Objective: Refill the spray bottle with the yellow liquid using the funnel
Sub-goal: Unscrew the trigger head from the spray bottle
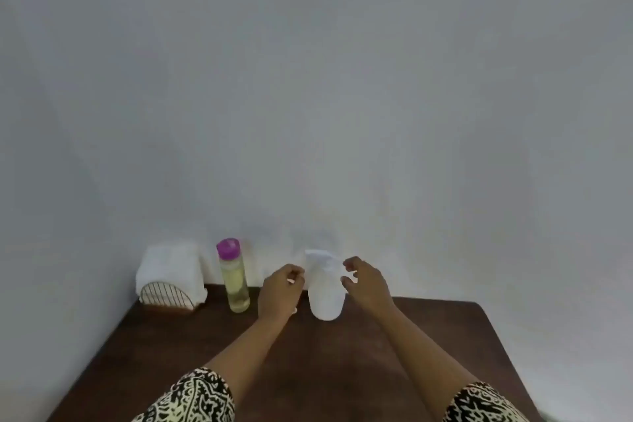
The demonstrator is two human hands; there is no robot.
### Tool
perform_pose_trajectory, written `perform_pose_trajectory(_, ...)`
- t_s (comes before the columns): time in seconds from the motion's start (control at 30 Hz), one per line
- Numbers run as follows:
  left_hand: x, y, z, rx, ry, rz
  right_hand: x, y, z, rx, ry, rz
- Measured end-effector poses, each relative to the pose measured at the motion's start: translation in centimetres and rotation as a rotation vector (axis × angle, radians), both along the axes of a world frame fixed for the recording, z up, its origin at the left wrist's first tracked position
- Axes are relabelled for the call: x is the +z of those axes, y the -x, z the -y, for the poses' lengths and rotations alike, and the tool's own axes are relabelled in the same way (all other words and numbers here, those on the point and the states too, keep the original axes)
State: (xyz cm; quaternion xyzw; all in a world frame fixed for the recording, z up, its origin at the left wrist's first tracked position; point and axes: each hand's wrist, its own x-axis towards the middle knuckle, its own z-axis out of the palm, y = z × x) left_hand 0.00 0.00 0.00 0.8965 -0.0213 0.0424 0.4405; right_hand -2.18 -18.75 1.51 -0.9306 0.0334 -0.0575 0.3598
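Note:
A white spray bottle (325, 298) with a white trigger head stands upright near the back of the dark wooden table (308, 370). My left hand (279, 291) hovers just left of it, fingers loosely curled, holding nothing. On the bottle's right, my right hand (364, 279) has its thumb and fingers spread near the neck, with a small gap to the bottle. A clear bottle of yellow liquid (234, 284) with a purple cap stands further left. I see no funnel; a small white thing shows below my left hand.
A wire holder with folded white cloth (169, 279) sits at the table's back left corner. A plain grey wall rises right behind the table. The table's right edge runs close past my right forearm.

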Motion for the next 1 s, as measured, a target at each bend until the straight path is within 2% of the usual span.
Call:
perform_pose_trajectory(0.13,-5.9,-1.4,2.4,-0.024,0.053,-0.225,-4.0,-1.7,0.9,-0.036,-0.147,-0.196)
perform_pose_trajectory(0.2,-7.9,-1.9,3.9,-0.045,0.082,-0.254,-5.3,-2.7,0.7,-0.012,-0.211,-0.212)
perform_pose_trajectory(0.43,-10.4,-3.6,7.3,-0.026,-0.026,-0.118,-6.9,-5.0,-1.0,0.044,-0.355,-0.082)
perform_pose_trajectory(0.6,-11.1,-1.5,6.3,-0.045,0.020,-0.062,-8.7,-3.3,-2.0,-0.060,-0.277,0.000)
perform_pose_trajectory(1.0,-12.0,10.5,0.7,-0.144,0.183,-0.107,-9.5,8.0,-5.6,-0.032,-0.120,0.048)
